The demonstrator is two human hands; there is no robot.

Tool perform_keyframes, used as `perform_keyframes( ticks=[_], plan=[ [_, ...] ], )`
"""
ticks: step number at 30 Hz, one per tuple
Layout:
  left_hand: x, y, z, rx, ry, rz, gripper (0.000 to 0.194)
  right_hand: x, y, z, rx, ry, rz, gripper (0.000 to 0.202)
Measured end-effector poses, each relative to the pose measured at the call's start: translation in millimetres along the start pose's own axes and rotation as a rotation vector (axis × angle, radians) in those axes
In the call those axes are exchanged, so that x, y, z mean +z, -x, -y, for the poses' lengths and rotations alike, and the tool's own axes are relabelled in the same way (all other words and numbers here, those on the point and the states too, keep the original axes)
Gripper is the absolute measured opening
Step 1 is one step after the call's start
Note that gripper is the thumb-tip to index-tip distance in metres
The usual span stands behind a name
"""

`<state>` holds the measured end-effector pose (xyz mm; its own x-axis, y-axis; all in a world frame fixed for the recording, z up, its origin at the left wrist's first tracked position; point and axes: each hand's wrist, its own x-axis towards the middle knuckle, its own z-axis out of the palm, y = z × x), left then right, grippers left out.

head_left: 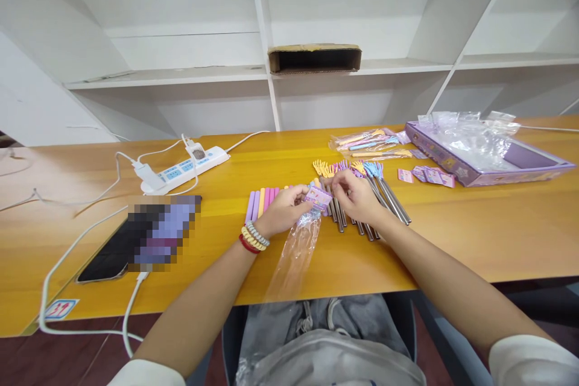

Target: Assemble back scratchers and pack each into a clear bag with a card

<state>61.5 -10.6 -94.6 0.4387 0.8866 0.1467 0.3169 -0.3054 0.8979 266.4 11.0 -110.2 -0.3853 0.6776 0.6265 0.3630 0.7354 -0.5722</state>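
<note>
My left hand (286, 210) is closed on a small purple printed card (318, 198). A long clear plastic bag (294, 253) hangs below the card toward the table's front edge. My right hand (355, 194) is just right of the card with its fingers pinched together; what is between them I cannot make out. Under and beside it lie several metal rods (391, 198) topped with small hand-shaped heads (371, 169) in yellow, purple and blue, like back scratchers. A row of purple, yellow and pink tubes (261, 202) lies partly hidden behind my left hand.
Bagged back scratchers (368, 140) lie at the back. Loose printed cards (434, 176) sit beside a purple box (488, 174) holding clear bags (474, 139). To the left are a power strip (185, 169), white cables and a dark tablet-like device (108, 247). White shelves hold a cardboard box (315, 60).
</note>
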Motion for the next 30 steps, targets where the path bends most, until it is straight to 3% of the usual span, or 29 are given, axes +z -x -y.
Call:
perform_keyframes(
  ticks=[5, 13, 20, 22, 25, 27, 30],
  plan=[
    [-1.0, -1, 1, 0.037, -0.112, 0.010, 0.020, -5, -3, 0, -0.178, 0.091, 0.039, 0.014],
    [-1.6, 0, -1, 0.078, -0.240, -0.012, 0.017, -6, -3, 4, -0.077, 0.039, 0.098, 0.011],
    [-1.3, 1, -2, 0.092, -0.213, 0.016, 0.019, -9, -7, 6, 0.095, -0.166, 0.093, 0.014],
    [-2.2, 1, -1, 0.088, -0.211, -0.002, 0.018, -13, -10, 0, 0.157, -0.264, 0.000, 0.015],
    [-3.7, 1, 0, 0.052, -0.192, -0.042, 0.020, -30, -16, -19, 0.291, -0.376, -0.253, 0.015],
    [-4.2, 1, 1, 0.029, -0.138, -0.051, 0.023, -53, -18, -39, 0.395, -0.351, -0.479, 0.014],
    [-3.8, 2, 2, 0.008, -0.053, -0.069, 0.031, -98, -12, -76, 0.543, -0.091, -0.772, 0.013]
  ],
)
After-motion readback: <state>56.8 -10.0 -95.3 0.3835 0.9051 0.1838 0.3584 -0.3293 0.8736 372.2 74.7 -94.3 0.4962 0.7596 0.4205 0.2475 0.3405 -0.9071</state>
